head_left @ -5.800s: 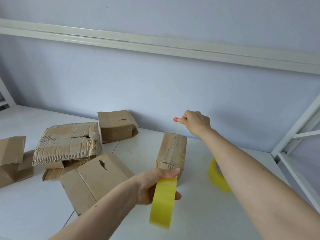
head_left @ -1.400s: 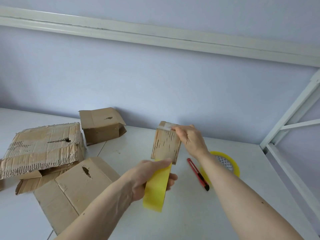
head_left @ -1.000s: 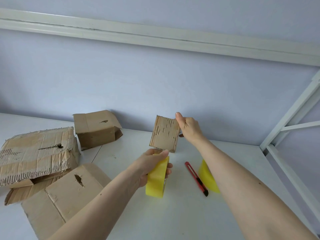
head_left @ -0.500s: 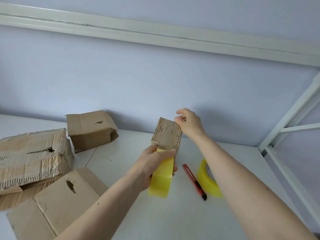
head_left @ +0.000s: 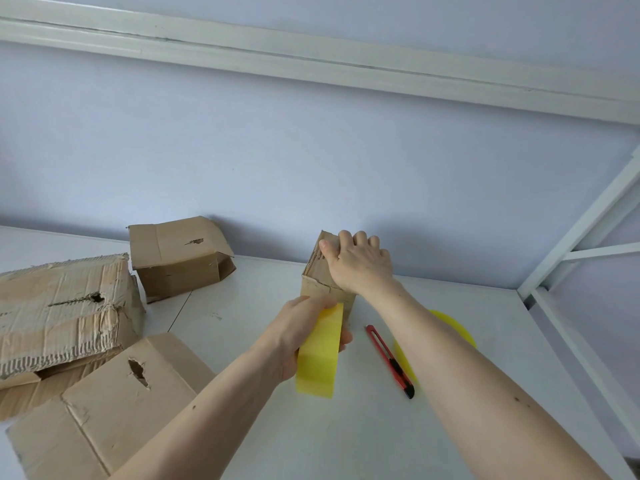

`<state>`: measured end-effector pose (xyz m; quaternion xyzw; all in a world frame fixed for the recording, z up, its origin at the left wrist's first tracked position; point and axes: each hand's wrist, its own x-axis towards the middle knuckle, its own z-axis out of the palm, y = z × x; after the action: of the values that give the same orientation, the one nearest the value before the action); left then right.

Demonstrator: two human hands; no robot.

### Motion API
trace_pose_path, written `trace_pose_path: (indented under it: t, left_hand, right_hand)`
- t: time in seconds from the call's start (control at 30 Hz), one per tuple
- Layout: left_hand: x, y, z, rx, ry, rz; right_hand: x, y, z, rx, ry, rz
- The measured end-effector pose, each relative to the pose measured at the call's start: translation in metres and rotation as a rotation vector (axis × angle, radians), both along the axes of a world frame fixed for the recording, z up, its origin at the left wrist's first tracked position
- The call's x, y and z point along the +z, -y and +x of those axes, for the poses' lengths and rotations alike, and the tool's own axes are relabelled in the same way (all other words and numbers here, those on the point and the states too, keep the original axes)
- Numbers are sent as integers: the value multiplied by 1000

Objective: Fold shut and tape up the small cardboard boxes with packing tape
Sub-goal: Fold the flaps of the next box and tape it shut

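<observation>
A small worn cardboard box [head_left: 317,275] stands upright on the white table [head_left: 346,427] near the back wall. My right hand [head_left: 358,263] lies over its top, fingers bent over the far edge. My left hand [head_left: 304,327] grips a yellow roll of packing tape [head_left: 320,355] just in front of the box's lower near face. Whether tape runs from the roll to the box cannot be made out.
A red utility knife [head_left: 389,360] lies right of the roll. A second yellow tape roll [head_left: 453,327] sits partly behind my right forearm. Three larger battered boxes [head_left: 180,256] [head_left: 59,306] [head_left: 104,403] fill the left. A white frame [head_left: 581,306] bounds the right.
My right hand has moved from the box's upper right corner onto its top. The box has come down to stand on the table. My left hand still holds the roll by its near face.
</observation>
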<state>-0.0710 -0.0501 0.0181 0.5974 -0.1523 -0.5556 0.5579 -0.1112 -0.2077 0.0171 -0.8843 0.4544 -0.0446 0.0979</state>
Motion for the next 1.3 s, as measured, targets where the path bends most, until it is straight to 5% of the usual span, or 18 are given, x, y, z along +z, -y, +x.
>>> trace_pose_path:
  t: [0.2,0.47,0.73,0.87,1.3]
  left_hand:
    - [-5,1,-2,44,70,9]
    - [-10,-6,-6,152,262,-61]
    - [-12,-9,-6,121,241,-57]
    - [-13,-15,-3,63,198,-60]
    - [15,-22,21,-156,237,-145]
  right_hand:
    - [-1,5,-1,5,14,-29]
    - [3,-9,-4,59,132,-415]
    - [-12,-25,-29,123,93,-126]
    - [-20,-20,-29,106,243,-2]
    - [13,6,-13,153,414,8]
